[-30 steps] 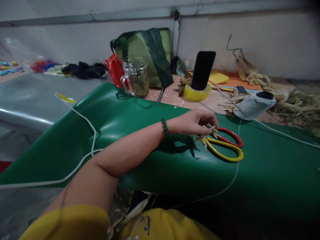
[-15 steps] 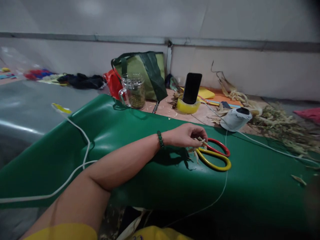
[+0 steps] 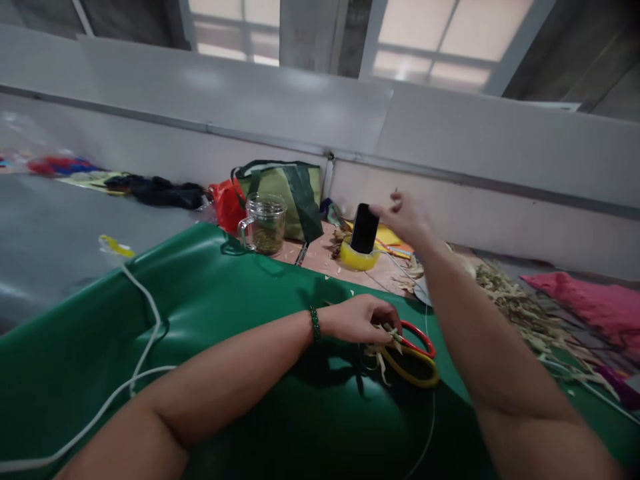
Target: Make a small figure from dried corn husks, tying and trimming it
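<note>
My left hand (image 3: 373,320), with a green bead bracelet at the wrist, pinches a small bundle of dry pale husk pieces (image 3: 383,355). Right beside its fingers, scissors with one red and one yellow handle (image 3: 411,377) lie on the green sheet (image 3: 270,293). My right hand (image 3: 403,215) is raised at the upper right edge of a dark phone (image 3: 364,230), its fingers bent and slightly blurred. Whether it touches the phone or holds anything is unclear. The phone stands upright in a yellow tape roll (image 3: 359,259).
A glass mug (image 3: 267,233) stands before a green bag (image 3: 303,200) and a red bag (image 3: 227,205). Dry husks (image 3: 520,307) and a pink cloth (image 3: 585,300) lie at right. A white cable (image 3: 150,300) crosses the sheet at left.
My right hand and forearm have come in from the right, up to the phone, and now cover most of the white spool. The view has tilted upward. My left hand keeps its pinch on the husk.
</note>
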Demonstrator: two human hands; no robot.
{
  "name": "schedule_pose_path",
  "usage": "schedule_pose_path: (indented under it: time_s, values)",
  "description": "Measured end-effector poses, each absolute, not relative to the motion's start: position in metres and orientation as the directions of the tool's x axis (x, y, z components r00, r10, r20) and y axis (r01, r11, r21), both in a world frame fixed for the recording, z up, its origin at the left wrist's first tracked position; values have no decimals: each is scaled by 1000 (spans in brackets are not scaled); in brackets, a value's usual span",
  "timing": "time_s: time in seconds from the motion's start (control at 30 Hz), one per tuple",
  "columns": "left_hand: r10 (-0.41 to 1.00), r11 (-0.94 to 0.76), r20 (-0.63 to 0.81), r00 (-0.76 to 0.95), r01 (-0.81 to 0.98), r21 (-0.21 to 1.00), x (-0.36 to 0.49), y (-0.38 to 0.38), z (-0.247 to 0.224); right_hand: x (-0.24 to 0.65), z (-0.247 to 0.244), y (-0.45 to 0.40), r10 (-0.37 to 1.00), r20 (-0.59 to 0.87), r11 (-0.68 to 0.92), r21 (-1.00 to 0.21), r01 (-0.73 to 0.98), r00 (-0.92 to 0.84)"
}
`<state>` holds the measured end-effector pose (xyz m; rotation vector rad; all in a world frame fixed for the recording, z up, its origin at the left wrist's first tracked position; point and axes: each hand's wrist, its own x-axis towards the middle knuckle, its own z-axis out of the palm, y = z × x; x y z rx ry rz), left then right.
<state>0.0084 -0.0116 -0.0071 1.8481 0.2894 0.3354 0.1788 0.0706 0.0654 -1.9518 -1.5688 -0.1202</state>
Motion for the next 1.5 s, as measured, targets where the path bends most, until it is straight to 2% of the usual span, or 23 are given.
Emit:
schedule_pose_path:
  time_s: [0.17, 0.43, 0.83, 1.07, 1.27, 1.37, 1.5]
  values:
    - [334, -226, 101, 937, -24, 974, 8, -12, -10, 156, 17, 102, 808, 369, -328, -366, 871, 460]
    - [347, -206, 83, 934, -10, 979, 9, -11, -14, 153, -15, 129, 765, 409, -389, -320, 864, 497]
    - [349, -229, 84, 933, -1, 973, 9, -13, -11, 152, -16, 131, 742, 464, -369, -321, 872, 485]
    - [334, -229, 81, 939, -2, 973, 10, -10, -17, 153, -11, 133, 737, 441, -378, -360, 853, 513]
    - [328, -223, 88, 941, -14, 975, 9, -12, -15, 163, -12, 134, 755, 427, -325, -417, 849, 498]
    - [331, -240, 85, 940, -3, 971, 9, -13, -15, 178, -10, 135, 794, 380, -273, -473, 838, 474]
    - [332, -266, 76, 940, 16, 964, 8, -12, -16, 202, -6, 143, 883, 250, -200, -567, 799, 398]
